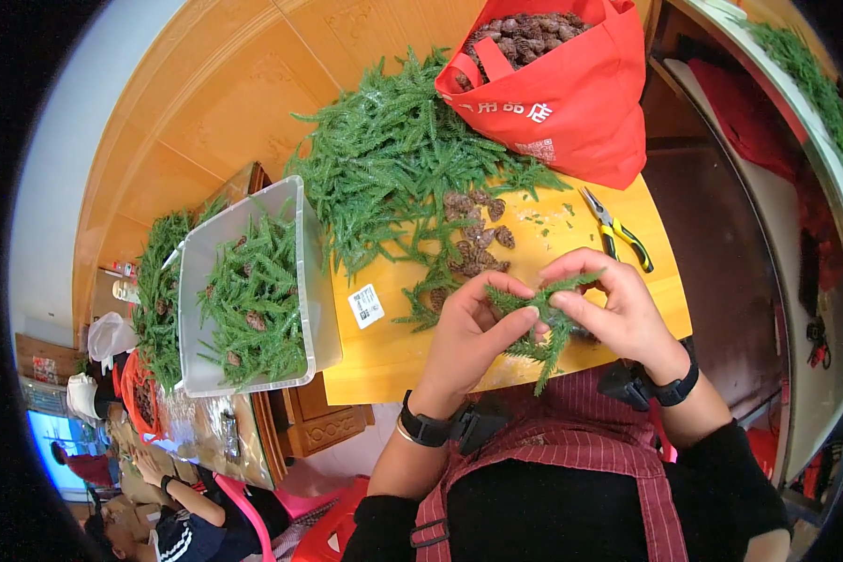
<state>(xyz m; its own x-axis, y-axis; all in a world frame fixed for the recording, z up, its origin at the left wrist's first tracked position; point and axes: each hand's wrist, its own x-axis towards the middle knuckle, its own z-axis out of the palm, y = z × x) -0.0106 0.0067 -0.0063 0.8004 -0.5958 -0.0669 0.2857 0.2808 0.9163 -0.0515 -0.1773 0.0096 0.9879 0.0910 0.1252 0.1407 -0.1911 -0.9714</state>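
Observation:
Both my hands meet over the near edge of the yellow table (356, 361), pinching one artificial pine sprig (554, 337) between them. My left hand (478, 328) grips its left side with thumb and fingers. On the sprig's upper right, my right hand (618, 309) closes thumb against forefinger. Green needles stick out above and below the fingers; its stem is hidden. Just beyond my left hand lie several brown pine cones (478, 229). Yellow-and-black pliers (613, 225) rest on the table past my right hand.
A big heap of green sprigs (393, 150) covers the table's far left. Behind it stands a red bag (571, 103) of pine cones. At left, a clear plastic bin (317, 309) holds sprigs with cones. A white label (365, 306) lies nearby. Another person (197, 515) sits lower left.

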